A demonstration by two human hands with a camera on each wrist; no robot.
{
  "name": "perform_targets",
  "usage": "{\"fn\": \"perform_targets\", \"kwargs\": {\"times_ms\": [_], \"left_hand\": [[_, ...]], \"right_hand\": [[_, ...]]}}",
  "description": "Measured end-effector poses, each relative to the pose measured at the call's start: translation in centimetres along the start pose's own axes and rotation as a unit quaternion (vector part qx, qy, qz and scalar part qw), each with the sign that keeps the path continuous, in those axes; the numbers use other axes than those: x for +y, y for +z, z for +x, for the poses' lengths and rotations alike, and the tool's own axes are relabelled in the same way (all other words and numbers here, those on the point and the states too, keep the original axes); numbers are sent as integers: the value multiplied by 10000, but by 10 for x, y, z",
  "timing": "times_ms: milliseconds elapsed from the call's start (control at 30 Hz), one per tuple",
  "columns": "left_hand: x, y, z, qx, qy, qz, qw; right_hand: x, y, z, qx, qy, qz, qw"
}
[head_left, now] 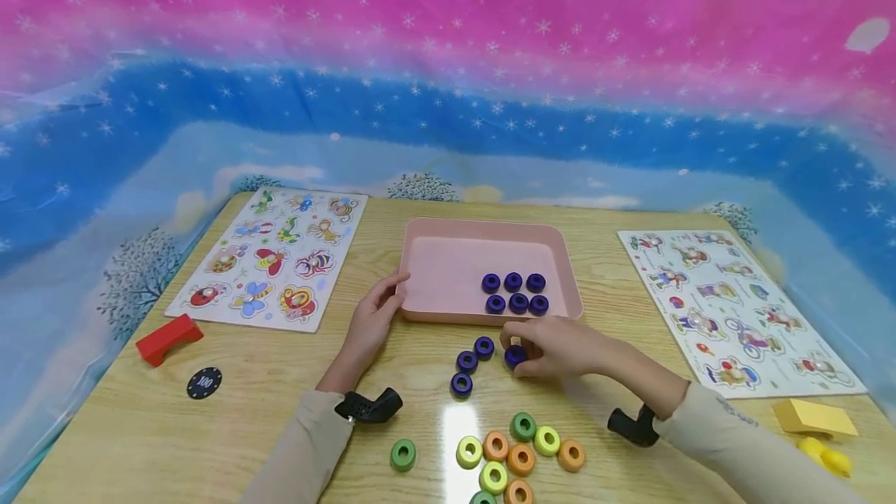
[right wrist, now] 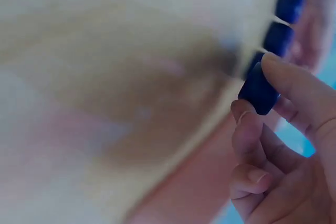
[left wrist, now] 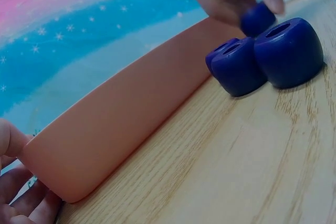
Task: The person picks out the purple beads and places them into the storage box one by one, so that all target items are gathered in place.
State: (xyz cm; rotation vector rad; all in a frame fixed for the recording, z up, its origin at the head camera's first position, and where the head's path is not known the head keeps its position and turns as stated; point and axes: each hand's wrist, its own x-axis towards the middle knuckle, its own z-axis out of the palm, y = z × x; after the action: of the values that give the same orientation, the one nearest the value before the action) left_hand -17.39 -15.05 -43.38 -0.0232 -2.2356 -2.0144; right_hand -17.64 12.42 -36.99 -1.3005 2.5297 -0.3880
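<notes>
My right hand (head_left: 560, 344) pinches a dark blue bead with a hole (head_left: 515, 356) between thumb and fingers, just in front of the pink tray (head_left: 448, 317). In the right wrist view, the held bead (right wrist: 259, 90) sits between thumb tip and fingertip. Three more dark blue beads (head_left: 467, 362) stand on the table to its left. Inside the tray, several dark blue beads (head_left: 518, 303) form two rows toward the right. My left hand (head_left: 372, 317) grips the tray's near left corner; the left wrist view shows its thumb at the rim and fingers (left wrist: 39, 203) by the outer wall.
Nearer the front lie several green, yellow-green and orange beads (head_left: 521, 459), with one green bead (head_left: 403, 455) apart. Picture puzzle boards stand left (head_left: 273, 255) and right (head_left: 735, 302). A red block (head_left: 169, 339), a black "100" chip (head_left: 204, 383) and yellow pieces (head_left: 815, 418) lie near the sides.
</notes>
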Motion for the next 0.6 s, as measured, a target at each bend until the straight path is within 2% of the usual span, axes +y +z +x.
{"fn": "perform_targets", "kwargs": {"times_ms": [133, 233, 333, 433, 600], "left_hand": [[0, 0, -1, -25, 27, 26, 10000], [-1, 0, -1, -19, 21, 69, 10000], [-1, -1, -1, -31, 14, 126, 9999], [0, 0, 0, -64, 12, 153, 9999], [2, 1, -1, -82, 4, 112, 9999]], "right_hand": [[-3, -19, 8, 412, -227, 60, 9989], [-2, -32, 22, 819, -354, -4, 9960], [1, -37, 40, 1011, -351, -217, 9940], [6, -33, 58, 955, -212, -484, 9940], [12, -21, 78, 559, -224, -730, 9955]]}}
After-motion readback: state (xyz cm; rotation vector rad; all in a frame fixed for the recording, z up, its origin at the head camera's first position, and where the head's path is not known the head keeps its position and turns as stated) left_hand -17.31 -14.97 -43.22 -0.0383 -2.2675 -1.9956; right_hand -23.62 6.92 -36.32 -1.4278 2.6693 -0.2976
